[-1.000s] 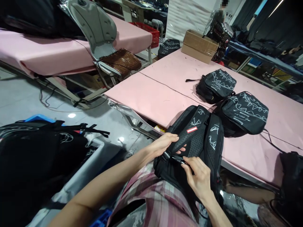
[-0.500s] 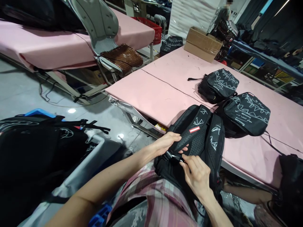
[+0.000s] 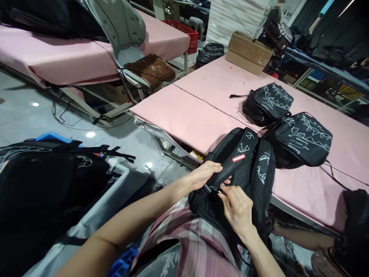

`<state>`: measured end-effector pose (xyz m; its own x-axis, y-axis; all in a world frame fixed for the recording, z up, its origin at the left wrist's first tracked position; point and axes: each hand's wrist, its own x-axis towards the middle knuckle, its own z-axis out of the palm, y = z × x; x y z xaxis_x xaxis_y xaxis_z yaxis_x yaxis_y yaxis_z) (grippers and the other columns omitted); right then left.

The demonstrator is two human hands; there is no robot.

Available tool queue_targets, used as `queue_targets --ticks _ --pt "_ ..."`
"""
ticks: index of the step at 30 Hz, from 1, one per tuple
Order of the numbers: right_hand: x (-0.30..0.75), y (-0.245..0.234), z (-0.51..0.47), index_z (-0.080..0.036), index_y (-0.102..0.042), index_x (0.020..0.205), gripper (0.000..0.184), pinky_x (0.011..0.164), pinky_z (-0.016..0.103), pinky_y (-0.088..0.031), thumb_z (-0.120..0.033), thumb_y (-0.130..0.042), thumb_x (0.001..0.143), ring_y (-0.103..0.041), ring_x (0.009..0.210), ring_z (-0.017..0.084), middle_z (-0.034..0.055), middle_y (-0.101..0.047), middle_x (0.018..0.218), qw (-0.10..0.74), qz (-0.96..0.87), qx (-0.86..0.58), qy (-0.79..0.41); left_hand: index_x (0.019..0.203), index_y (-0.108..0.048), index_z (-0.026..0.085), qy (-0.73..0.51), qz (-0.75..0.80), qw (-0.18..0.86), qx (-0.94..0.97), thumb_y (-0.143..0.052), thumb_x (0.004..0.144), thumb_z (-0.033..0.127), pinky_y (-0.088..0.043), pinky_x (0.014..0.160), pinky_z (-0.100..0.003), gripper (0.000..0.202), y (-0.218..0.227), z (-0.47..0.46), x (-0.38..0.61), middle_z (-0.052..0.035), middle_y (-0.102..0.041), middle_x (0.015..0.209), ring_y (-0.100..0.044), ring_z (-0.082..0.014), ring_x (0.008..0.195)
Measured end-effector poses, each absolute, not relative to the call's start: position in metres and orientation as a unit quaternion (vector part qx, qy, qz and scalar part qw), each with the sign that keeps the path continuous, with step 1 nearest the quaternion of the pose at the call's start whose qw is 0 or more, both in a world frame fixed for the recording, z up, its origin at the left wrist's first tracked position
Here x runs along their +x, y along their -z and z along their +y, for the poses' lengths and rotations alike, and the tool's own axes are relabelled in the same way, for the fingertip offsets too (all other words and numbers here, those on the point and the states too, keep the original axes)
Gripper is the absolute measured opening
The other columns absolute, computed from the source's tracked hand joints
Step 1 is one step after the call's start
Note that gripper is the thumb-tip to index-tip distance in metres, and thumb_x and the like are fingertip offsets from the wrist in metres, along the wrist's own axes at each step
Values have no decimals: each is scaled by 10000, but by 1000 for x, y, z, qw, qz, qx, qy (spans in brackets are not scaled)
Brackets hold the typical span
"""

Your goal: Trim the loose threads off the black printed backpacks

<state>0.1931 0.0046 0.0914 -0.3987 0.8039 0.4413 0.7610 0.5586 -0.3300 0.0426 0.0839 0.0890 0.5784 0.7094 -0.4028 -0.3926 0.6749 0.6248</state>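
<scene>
A black backpack leans against the near edge of the pink table, its back panel and two shoulder straps facing up. White line drawings and a red-and-white label mark the straps. My left hand grips the lower part of the left shoulder strap, thumb on top. Close beside it, my right hand pinches something small and dark at the strap's lower end, near a buckle; the fingers partly hide it. Two more black backpacks with white zigzag prints, one farther and one nearer, lie just beyond.
The pink table also bears a cardboard box. At left stand a grey chair and a grey-lined bin heaped with black bags. A person's arm shows at lower right. A red crate is farther back.
My right hand has shifted slightly left and up, closer to my left hand. My left hand keeps its hold on the strap; the view has moved a little.
</scene>
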Motion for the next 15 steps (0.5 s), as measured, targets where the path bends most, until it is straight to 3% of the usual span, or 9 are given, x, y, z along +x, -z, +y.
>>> queue_targets --ticks 15 --pt "196 -93 11 -163 -594 963 136 666 293 -468 -144 -495 872 -576 745 166 57 -648 816 283 -843 -453 -65 796 -653 66 -315 329 854 251 -609 736 225 -506 615 -259 176 -89 85 44 -129 -675 762 -642 -183 651"
